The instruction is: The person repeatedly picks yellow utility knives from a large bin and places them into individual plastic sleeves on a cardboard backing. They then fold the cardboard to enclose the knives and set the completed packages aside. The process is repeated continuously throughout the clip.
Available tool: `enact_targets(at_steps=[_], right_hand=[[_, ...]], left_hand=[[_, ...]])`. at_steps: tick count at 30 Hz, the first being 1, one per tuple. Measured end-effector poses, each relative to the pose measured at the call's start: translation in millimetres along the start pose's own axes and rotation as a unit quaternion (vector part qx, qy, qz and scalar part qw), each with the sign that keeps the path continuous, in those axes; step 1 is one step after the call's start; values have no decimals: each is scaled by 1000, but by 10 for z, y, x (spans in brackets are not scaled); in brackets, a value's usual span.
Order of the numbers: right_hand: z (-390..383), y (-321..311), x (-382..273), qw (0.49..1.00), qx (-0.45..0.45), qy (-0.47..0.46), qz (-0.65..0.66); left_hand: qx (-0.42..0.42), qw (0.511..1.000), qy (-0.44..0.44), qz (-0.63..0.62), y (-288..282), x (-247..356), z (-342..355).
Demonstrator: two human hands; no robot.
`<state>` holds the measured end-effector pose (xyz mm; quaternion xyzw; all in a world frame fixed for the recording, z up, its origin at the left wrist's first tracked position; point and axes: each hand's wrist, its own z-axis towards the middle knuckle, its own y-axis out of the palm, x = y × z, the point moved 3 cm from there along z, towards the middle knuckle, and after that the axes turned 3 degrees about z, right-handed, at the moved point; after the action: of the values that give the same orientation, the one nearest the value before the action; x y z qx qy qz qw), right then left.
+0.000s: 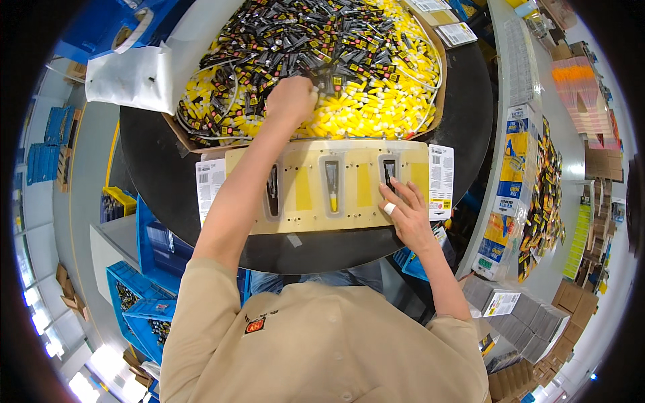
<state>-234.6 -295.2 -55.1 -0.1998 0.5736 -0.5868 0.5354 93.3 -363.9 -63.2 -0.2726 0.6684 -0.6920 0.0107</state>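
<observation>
A large box tray (438,101) on the round black table holds a heap of small tubes, black-bodied ones (282,33) and ones with yellow caps (366,111). My left hand (292,101) is over the heap, fingers curled closed; what they hold, if anything, is hidden. In front lies a cream fixture board (302,218) with three clear moulded pockets. The left pocket has a dark tube (273,191), the middle one a yellow-capped tube (332,185). At the right pocket, my right hand (408,215) has its fingers outstretched, tips touching the lower end of a black tube (389,168).
Printed cards stick out at the board's left (209,178) and right (441,178) ends. Blue bins (141,302) stand at lower left. A white sheet (131,77) hangs at upper left. On the right, a grey bench (487,195) carries display cartons and packaged goods.
</observation>
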Motion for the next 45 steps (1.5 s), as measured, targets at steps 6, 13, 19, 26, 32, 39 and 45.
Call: enact_targets(at_steps=[6,13,19,26,32,39,45], right_hand=[[-173,-91,203,994,53,43,87],[-496,121,1316,850,81,498,-152],[-537,117,1273,858,251,438,-95],[-174,-356,301,859,327,389,-56],[400,345,-571,900,231,343,138],[320,314,-348,907,228,318,157],[118,402,-225,915,27,358,-183]], left_hand=[[-18,983,-29,-181,-528,-264,-1057],[-183,955,-108,-205,-383,-421,-2076],[-8,955,-160,-248,-443,-1008,-2286],[-15,982,-161,100,-671,-1559,-2198],[53,994,-94,-33,-1237,-1130,-2171],[-14,971,-144,-190,-608,-704,-2164],[-82,996,22,-9,-289,-425,-2138]])
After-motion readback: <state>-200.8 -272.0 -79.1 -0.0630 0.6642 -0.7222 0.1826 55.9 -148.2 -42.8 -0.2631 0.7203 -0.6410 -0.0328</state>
